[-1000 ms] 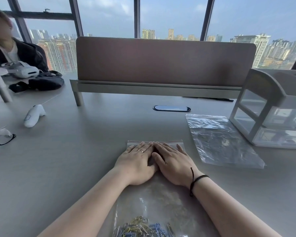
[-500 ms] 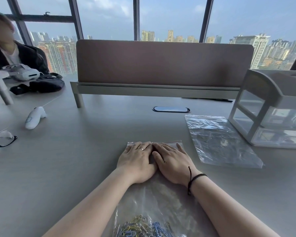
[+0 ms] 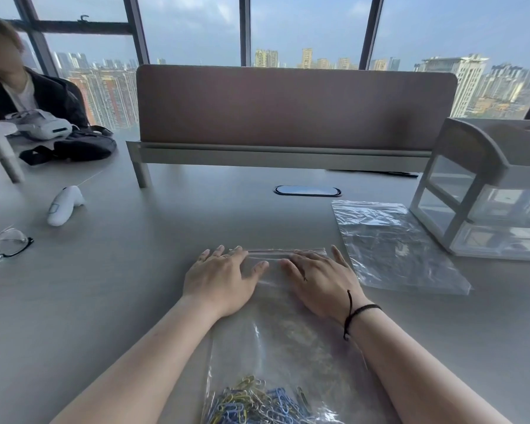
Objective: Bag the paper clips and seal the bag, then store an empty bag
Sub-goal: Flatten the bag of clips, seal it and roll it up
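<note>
A clear zip bag [image 3: 283,338] lies flat on the grey desk in front of me, its zip strip at the far end. Several coloured paper clips [image 3: 254,405] are heaped inside its near end. My left hand [image 3: 221,280] lies flat on the left end of the zip strip, fingers straight. My right hand [image 3: 322,280] presses flat on the right end, a black cord round its wrist. An empty clear bag [image 3: 392,246] lies to the right, beside a drawer unit [image 3: 487,197].
A white controller [image 3: 63,206] and a pair of glasses [image 3: 3,246] lie at the left. A person sits at the far left behind a headset [image 3: 40,125] and a black bag [image 3: 74,148]. A brown divider panel [image 3: 294,105] crosses the back, with a cable port [image 3: 307,190] before it.
My hands, together at the middle of the zip strip before, have slid apart, left hand to the left end and right hand to the right end.
</note>
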Demonstrator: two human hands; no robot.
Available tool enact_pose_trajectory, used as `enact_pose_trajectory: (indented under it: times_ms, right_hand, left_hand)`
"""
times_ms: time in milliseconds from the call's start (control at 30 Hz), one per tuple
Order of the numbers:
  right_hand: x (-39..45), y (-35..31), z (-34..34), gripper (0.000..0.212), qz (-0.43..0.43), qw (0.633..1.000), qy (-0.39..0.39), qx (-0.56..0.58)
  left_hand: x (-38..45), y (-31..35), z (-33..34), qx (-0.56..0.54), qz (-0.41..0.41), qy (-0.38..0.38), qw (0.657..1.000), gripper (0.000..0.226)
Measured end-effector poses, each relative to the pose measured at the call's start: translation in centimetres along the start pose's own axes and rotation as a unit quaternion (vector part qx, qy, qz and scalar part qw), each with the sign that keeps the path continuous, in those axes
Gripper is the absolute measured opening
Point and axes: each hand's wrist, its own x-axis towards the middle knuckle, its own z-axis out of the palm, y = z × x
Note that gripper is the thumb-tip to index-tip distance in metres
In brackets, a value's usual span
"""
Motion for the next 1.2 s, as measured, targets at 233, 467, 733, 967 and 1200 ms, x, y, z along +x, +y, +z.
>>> enact_pose_trajectory:
  times_ms: [233, 467, 733, 967, 1200]
  right_hand:
    - [0.2, 1.6, -0.1, 0.065, 0.034, 0.998, 0.027, -0.037]
    - [-0.1, 1.9, -0.7, 0.059, 0.067, 0.995, 0.033, -0.060]
    - [-0.4, 1.7, -1.1, 0.060, 0.084, 0.992, 0.030, -0.093]
    - [-0.8, 1.5, -0.7, 0.056, 0.080, 0.990, 0.033, -0.114]
    - [-0.6, 1.3, -0.4, 0.060, 0.080, 0.992, 0.023, -0.090]
  left_hand:
    - [-0.3, -0.7, -0.3, -0.007, -0.023, 0.002, 1.000, 0.066]
    - [0.0, -1.5, 0.1, -0.001, -0.033, 0.011, 0.999, 0.061]
    - [-0.2, -1.6, 0.1, 0.006, -0.045, 0.019, 0.999, 0.061]
    - [-0.3, -1.9, 0.3, 0.005, -0.059, -0.013, 0.998, 0.067]
    - [-0.2, -2.2, 0.1, -0.015, -0.024, -0.029, 0.999, 0.064]
